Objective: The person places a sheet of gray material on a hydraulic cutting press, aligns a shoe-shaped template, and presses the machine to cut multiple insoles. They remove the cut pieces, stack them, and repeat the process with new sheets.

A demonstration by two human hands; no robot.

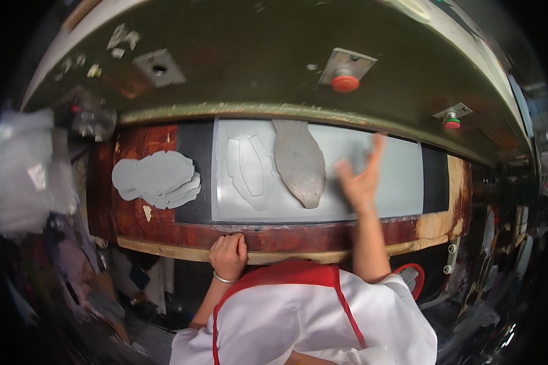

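My right hand (pixel 363 185) is raised over the pale grey sheet (pixel 399 176), fingers spread and slightly blurred, with nothing in it. Left of it on the sheet lies a darker grey, sole-shaped piece (pixel 301 167), wide at the top and narrowing toward me. Beside that piece a long scalloped outline (pixel 248 167) shows in the sheet, with a narrower shape inside. My left hand (pixel 228 255) is closed in a loose fist at the wooden front edge of the table; nothing shows in it, and its palm is turned away.
A stack of scalloped grey pieces (pixel 158 176) lies on the reddish board at the left. Across the back runs a green machine beam (pixel 243 73) with a red button (pixel 345 81) and a green-and-red button (pixel 451 121). A clear plastic bag (pixel 27 173) hangs far left.
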